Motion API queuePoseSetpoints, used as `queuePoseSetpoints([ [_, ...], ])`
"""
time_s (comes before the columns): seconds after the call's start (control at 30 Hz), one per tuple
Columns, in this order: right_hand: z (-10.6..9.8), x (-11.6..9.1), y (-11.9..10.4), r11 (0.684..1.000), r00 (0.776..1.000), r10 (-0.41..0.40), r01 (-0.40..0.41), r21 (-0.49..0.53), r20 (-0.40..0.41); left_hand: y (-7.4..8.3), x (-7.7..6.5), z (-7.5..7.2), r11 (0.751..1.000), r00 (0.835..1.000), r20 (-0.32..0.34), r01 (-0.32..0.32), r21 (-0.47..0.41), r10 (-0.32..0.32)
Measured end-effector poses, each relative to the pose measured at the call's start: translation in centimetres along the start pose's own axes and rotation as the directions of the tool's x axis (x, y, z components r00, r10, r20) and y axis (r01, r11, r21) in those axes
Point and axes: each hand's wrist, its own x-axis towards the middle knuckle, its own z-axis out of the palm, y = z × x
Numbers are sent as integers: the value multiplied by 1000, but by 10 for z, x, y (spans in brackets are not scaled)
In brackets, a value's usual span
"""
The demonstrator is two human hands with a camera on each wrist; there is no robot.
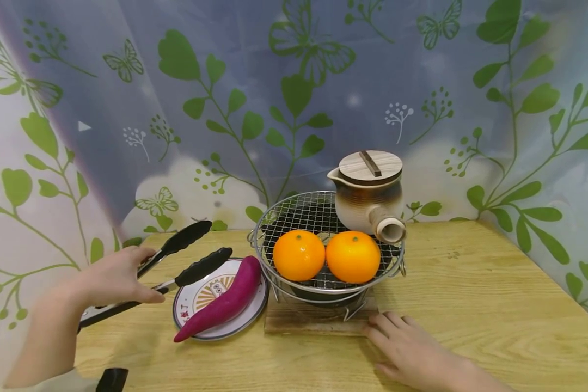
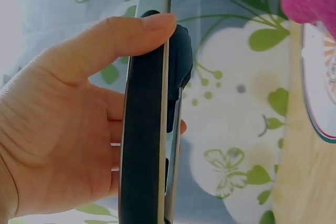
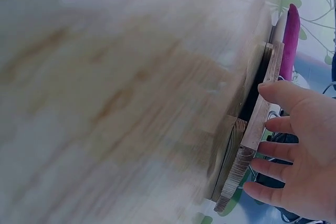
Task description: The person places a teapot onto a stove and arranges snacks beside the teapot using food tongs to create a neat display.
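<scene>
My left hand (image 1: 112, 277) grips a pair of kitchen tongs (image 1: 203, 267) with black tips, their arms spread apart. In the left wrist view, the thumb lies over one arm of the tongs (image 2: 144, 129) and the fingers pass behind. Beneath the tips, a purple sweet potato (image 1: 225, 307) lies across a white patterned plate (image 1: 252, 316). At the near right corner of a wooden board (image 1: 313, 326) is my right hand (image 1: 411, 345), fingers extended, fingertips right at the board's edge. A round wire grill (image 1: 299, 209) stands on that board.
Two oranges (image 1: 299, 256) sit side by side at the front of the grill. Behind them on its right stands a clay teapot (image 1: 355, 204) with a wooden lid and a side handle pointing forward. A leaf-patterned curtain (image 1: 245, 98) hangs behind the wooden table (image 1: 470, 288).
</scene>
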Motion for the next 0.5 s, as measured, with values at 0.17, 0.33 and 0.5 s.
queuePoseSetpoints([
  [0.17, 0, 0, 0, 1000, 1000, 0, 0, 8, -2, -1, 5, 12, 1000, 999, 33, 13, 20, -14],
  [0.33, -1, 0, 0, 1000, 1000, 4, -5, 11, 20, 1, 9, 22, 998, 996, 81, 26, 50, -30],
  [0.5, -1, -1, 0, 1000, 999, 2, -3, 16, 38, 3, 11, 31, 998, 992, 126, 9, 62, -17],
])
